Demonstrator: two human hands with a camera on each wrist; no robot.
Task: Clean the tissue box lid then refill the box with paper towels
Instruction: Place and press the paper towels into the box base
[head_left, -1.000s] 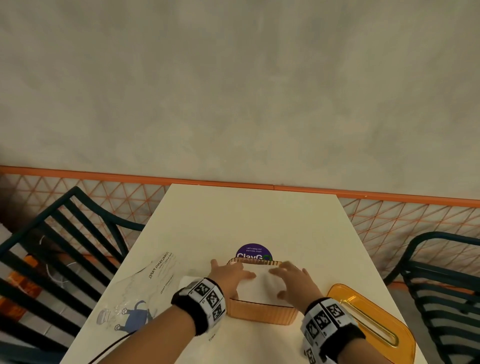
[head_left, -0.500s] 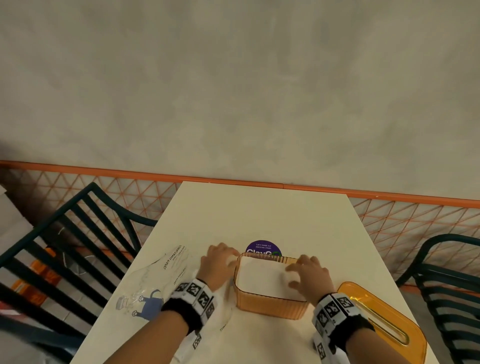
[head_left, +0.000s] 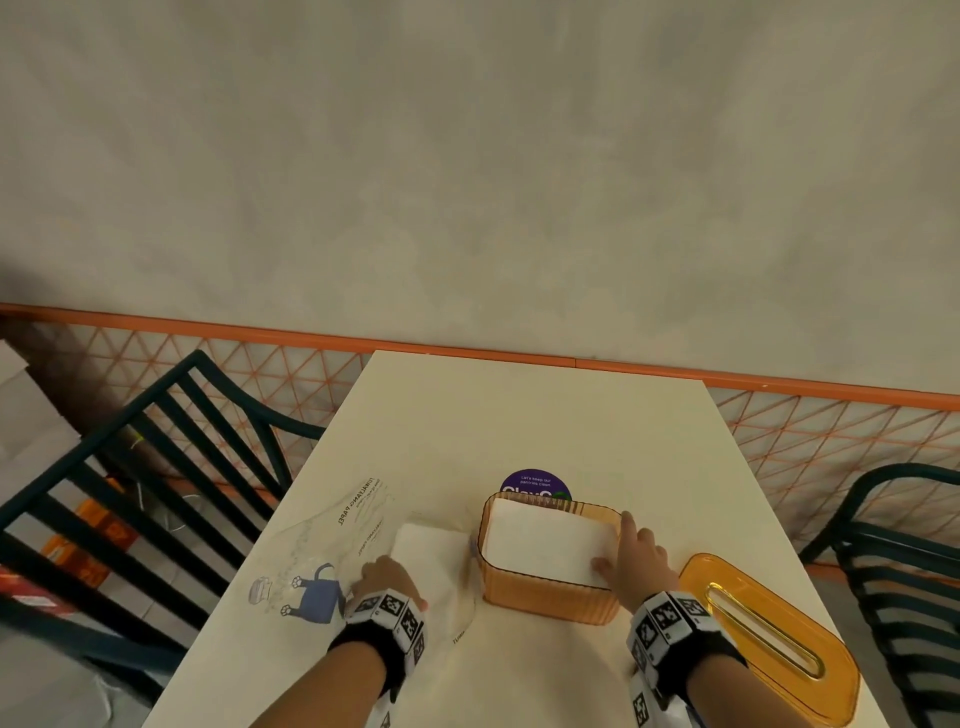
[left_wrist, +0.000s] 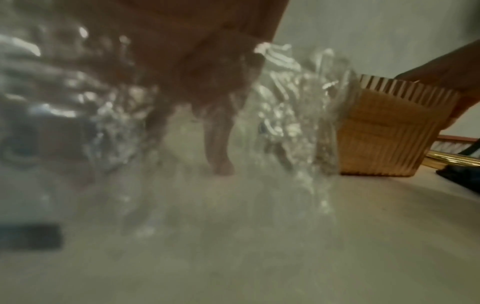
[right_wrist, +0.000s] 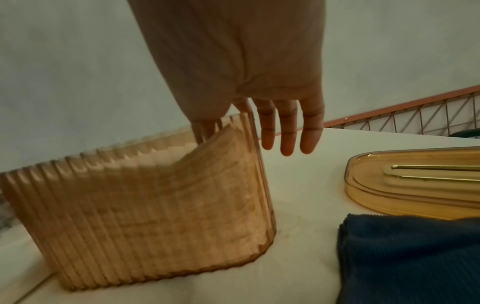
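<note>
The orange ribbed tissue box (head_left: 550, 605) stands lidless on the table, filled with a stack of white paper towels (head_left: 540, 543). My right hand (head_left: 636, 551) is at its right end: the thumb rests on the towels and three straight fingers (right_wrist: 285, 133) hang outside the end wall (right_wrist: 155, 205). My left hand (head_left: 387, 577) lies on the clear plastic towel package (head_left: 332, 525) left of the box, a finger (left_wrist: 221, 162) touching the white towels (head_left: 431, 551) left in it; that view is blurred. The orange slotted lid (head_left: 763, 634) lies at the right.
A dark blue cloth (right_wrist: 410, 259) lies near the lid at the table's front right. A purple round sticker (head_left: 535, 480) is on the cream table (head_left: 519, 415) behind the box. Dark slatted chairs stand at the left (head_left: 156, 467) and right (head_left: 893, 545).
My left hand has left the box's left end and moved left and nearer onto the towel package. My right hand has slid from the towels to the box's right end.
</note>
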